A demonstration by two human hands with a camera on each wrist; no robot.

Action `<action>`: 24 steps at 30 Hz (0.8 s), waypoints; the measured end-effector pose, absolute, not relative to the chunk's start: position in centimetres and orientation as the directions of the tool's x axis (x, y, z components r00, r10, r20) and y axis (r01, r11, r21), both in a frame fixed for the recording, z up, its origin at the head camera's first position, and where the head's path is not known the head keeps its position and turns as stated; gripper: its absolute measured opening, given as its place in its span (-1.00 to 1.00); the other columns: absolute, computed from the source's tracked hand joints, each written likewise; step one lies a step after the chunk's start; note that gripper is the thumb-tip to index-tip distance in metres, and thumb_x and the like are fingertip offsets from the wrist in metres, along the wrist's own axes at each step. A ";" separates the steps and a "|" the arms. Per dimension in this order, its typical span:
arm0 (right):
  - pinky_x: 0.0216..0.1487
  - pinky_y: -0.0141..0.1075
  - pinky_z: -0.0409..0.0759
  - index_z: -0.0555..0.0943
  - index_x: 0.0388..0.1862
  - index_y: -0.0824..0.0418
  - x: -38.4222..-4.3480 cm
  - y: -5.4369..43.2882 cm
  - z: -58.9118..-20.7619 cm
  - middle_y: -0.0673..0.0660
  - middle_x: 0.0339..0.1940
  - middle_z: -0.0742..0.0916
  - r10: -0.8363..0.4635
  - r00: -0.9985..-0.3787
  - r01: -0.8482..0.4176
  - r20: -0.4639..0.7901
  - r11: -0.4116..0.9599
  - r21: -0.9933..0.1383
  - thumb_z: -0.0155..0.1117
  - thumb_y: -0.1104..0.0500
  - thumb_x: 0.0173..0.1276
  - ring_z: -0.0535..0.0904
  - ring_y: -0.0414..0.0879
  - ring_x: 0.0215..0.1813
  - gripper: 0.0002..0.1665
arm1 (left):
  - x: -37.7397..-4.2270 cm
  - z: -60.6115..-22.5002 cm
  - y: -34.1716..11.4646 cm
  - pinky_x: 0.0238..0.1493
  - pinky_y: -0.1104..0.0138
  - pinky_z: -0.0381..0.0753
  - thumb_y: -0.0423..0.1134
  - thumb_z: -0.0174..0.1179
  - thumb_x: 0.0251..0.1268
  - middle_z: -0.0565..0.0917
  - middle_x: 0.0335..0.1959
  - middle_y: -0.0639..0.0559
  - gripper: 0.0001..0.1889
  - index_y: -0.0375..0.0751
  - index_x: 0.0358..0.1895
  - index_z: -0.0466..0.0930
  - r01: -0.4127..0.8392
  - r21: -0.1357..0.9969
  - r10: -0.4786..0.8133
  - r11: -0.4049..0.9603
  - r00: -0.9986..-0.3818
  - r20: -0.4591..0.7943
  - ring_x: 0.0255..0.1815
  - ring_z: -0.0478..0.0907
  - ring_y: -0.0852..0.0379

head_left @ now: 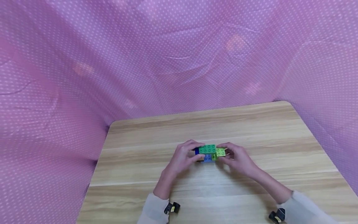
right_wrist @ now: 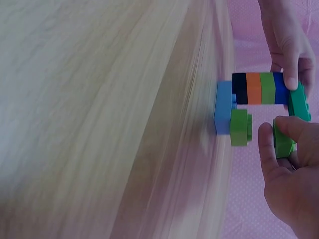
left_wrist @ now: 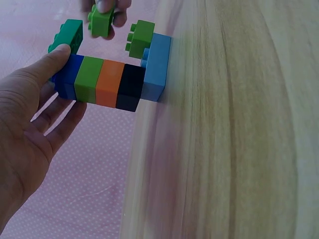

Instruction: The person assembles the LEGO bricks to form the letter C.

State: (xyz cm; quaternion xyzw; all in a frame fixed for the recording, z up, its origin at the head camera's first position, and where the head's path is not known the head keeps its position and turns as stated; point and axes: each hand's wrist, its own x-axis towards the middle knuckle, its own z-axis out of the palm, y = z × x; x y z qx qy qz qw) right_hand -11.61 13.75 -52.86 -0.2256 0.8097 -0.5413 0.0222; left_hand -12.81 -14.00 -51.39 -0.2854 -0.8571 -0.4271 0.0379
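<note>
A stack of toy building bricks stands on the wooden table. At its base lies a long light blue brick (left_wrist: pixel 157 69), with black (left_wrist: pixel 131 87), orange (left_wrist: pixel 108 82), green and dark blue (left_wrist: pixel 69 77) bricks rising from one end. A long dark green brick (head_left: pixel 207 149) tops this column and overhangs to the right. On the base's other end sits a lime green brick (right_wrist: pixel 239 127). My left hand (head_left: pixel 180 158) grips the column's top at the dark blue and dark green bricks. My right hand (head_left: pixel 240 158) pinches a second lime green brick (head_left: pixel 220 152) beside the dark green one, above the lower lime brick.
The wood-grain table (head_left: pixel 134 174) has rounded far corners. A pink cloth with white dots (head_left: pixel 179 62) hangs behind it and along both sides. Small black devices are worn on the left wrist (head_left: pixel 172 207) and right wrist (head_left: pixel 277 215).
</note>
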 end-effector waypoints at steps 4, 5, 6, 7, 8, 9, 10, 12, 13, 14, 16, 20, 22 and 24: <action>-0.09 -0.33 0.80 0.62 0.26 0.35 -11.6 13.0 -52.7 0.28 0.05 0.77 -0.394 -0.899 -0.324 0.189 0.310 -0.894 0.52 0.46 0.28 0.79 0.00 -0.10 -0.44 | -12.8 -51.4 -13.9 0.13 0.21 0.74 -0.19 0.50 0.33 0.73 0.08 0.22 -0.54 0.07 0.28 0.71 0.530 0.710 0.458 0.463 -0.829 0.321 0.08 0.65 0.28; -0.09 -0.33 0.79 0.61 0.27 0.35 -11.7 12.9 -52.6 0.28 0.06 0.77 -0.396 -0.900 -0.316 0.181 0.306 -0.898 0.52 0.45 0.29 0.79 -0.01 -0.09 -0.44 | -12.8 -51.4 -13.9 0.13 0.19 0.75 -0.20 0.50 0.32 0.73 0.08 0.21 -0.54 0.07 0.28 0.71 0.533 0.710 0.459 0.459 -0.827 0.324 0.08 0.65 0.28; -0.09 -0.33 0.80 0.61 0.28 0.33 -11.7 12.8 -52.6 0.28 0.08 0.76 -0.397 -0.902 -0.303 0.170 0.302 -0.904 0.51 0.45 0.29 0.79 -0.01 -0.09 -0.43 | -12.8 -51.4 -13.9 0.12 0.18 0.75 -0.20 0.50 0.32 0.73 0.08 0.21 -0.55 0.06 0.28 0.72 0.534 0.712 0.460 0.455 -0.826 0.326 0.07 0.65 0.27; -0.09 -0.33 0.80 0.60 0.28 0.32 -11.8 12.7 -52.6 0.27 0.10 0.76 -0.398 -0.904 -0.288 0.157 0.295 -0.911 0.51 0.45 0.30 0.79 -0.02 -0.09 -0.43 | -12.8 -51.4 -13.9 0.12 0.17 0.75 -0.21 0.50 0.32 0.73 0.07 0.21 -0.54 0.06 0.28 0.72 0.532 0.716 0.459 0.451 -0.827 0.325 0.07 0.66 0.27; -0.08 -0.32 0.80 0.60 0.29 0.31 -11.8 12.6 -52.6 0.27 0.12 0.75 -0.400 -0.905 -0.275 0.147 0.286 -0.918 0.50 0.45 0.31 0.79 -0.02 -0.08 -0.43 | -12.8 -51.5 -13.9 0.12 0.16 0.76 -0.21 0.50 0.32 0.73 0.07 0.21 -0.54 0.07 0.28 0.72 0.532 0.717 0.460 0.451 -0.827 0.324 0.07 0.65 0.28; -0.08 -0.32 0.80 0.59 0.30 0.31 -11.9 12.6 -52.6 0.27 0.13 0.74 -0.403 -0.905 -0.263 0.138 0.275 -0.925 0.49 0.45 0.32 0.80 -0.02 -0.06 -0.43 | -12.8 -51.5 -13.9 0.12 0.15 0.76 -0.21 0.50 0.32 0.73 0.07 0.21 -0.54 0.07 0.28 0.71 0.531 0.718 0.460 0.450 -0.827 0.323 0.07 0.65 0.27; -0.07 -0.31 0.80 0.58 0.30 0.31 -11.9 12.5 -52.7 0.29 0.14 0.74 -0.407 -0.904 -0.253 0.131 0.262 -0.931 0.49 0.46 0.32 0.80 0.00 -0.05 -0.42 | -12.8 -51.5 -13.9 0.12 0.14 0.76 -0.22 0.51 0.32 0.73 0.07 0.21 -0.54 0.07 0.28 0.71 0.528 0.721 0.459 0.449 -0.828 0.321 0.07 0.65 0.27; -0.04 -0.30 0.80 0.58 0.31 0.33 -12.0 12.5 -52.7 0.32 0.16 0.72 -0.417 -0.900 -0.241 0.128 0.231 -0.943 0.47 0.47 0.32 0.80 0.05 -0.01 -0.43 | -12.7 -51.5 -13.9 0.12 0.13 0.76 -0.22 0.50 0.32 0.73 0.07 0.21 -0.54 0.08 0.28 0.71 0.524 0.724 0.459 0.448 -0.830 0.317 0.07 0.65 0.27; -0.03 -0.29 0.79 0.58 0.30 0.34 -12.0 12.5 -52.7 0.33 0.16 0.72 -0.422 -0.897 -0.239 0.129 0.218 -0.946 0.47 0.47 0.32 0.80 0.07 0.01 -0.43 | -12.7 -51.5 -13.9 0.12 0.14 0.76 -0.22 0.50 0.32 0.73 0.07 0.21 -0.54 0.08 0.28 0.71 0.523 0.723 0.457 0.451 -0.831 0.316 0.07 0.65 0.27; -0.01 -0.28 0.79 0.57 0.30 0.35 -12.0 12.5 -52.7 0.34 0.16 0.72 -0.428 -0.894 -0.240 0.132 0.208 -0.948 0.46 0.48 0.33 0.80 0.10 0.03 -0.43 | -12.7 -51.5 -13.9 0.12 0.14 0.76 -0.22 0.50 0.32 0.73 0.07 0.21 -0.54 0.08 0.28 0.71 0.522 0.724 0.457 0.451 -0.832 0.316 0.07 0.65 0.27; 0.01 -0.27 0.78 0.57 0.30 0.37 -12.0 12.5 -52.7 0.36 0.17 0.71 -0.437 -0.889 -0.241 0.137 0.192 -0.951 0.46 0.48 0.33 0.79 0.14 0.06 -0.43 | -12.6 -51.5 -13.9 0.12 0.14 0.75 -0.21 0.50 0.33 0.73 0.07 0.22 -0.55 0.08 0.28 0.72 0.522 0.723 0.457 0.453 -0.832 0.315 0.07 0.65 0.28; 0.04 -0.28 0.78 0.57 0.32 0.34 -11.9 12.5 -52.7 0.35 0.18 0.70 -0.440 -0.891 -0.213 0.112 0.187 -0.959 0.46 0.46 0.34 0.78 0.16 0.09 -0.43 | -12.6 -51.4 -13.9 0.15 0.23 0.73 -0.16 0.49 0.34 0.72 0.07 0.25 -0.56 0.08 0.27 0.72 0.527 0.713 0.459 0.463 -0.830 0.316 0.09 0.64 0.31; 0.05 -0.28 0.78 0.56 0.33 0.33 -11.9 12.5 -52.7 0.34 0.19 0.70 -0.440 -0.893 -0.185 0.089 0.181 -0.966 0.45 0.44 0.36 0.77 0.15 0.12 -0.43 | -12.6 -51.4 -13.8 0.15 0.27 0.73 -0.14 0.48 0.36 0.72 0.07 0.26 -0.57 0.08 0.27 0.72 0.531 0.708 0.460 0.466 -0.829 0.319 0.08 0.64 0.32; 0.05 -0.27 0.77 0.55 0.35 0.33 -11.9 12.5 -52.8 0.35 0.20 0.71 -0.446 -0.892 -0.164 0.072 0.171 -0.971 0.44 0.42 0.39 0.77 0.14 0.14 -0.44 | -12.6 -51.4 -13.8 0.14 0.28 0.73 -0.13 0.47 0.36 0.72 0.07 0.25 -0.57 0.06 0.27 0.72 0.537 0.703 0.463 0.466 -0.825 0.324 0.08 0.64 0.32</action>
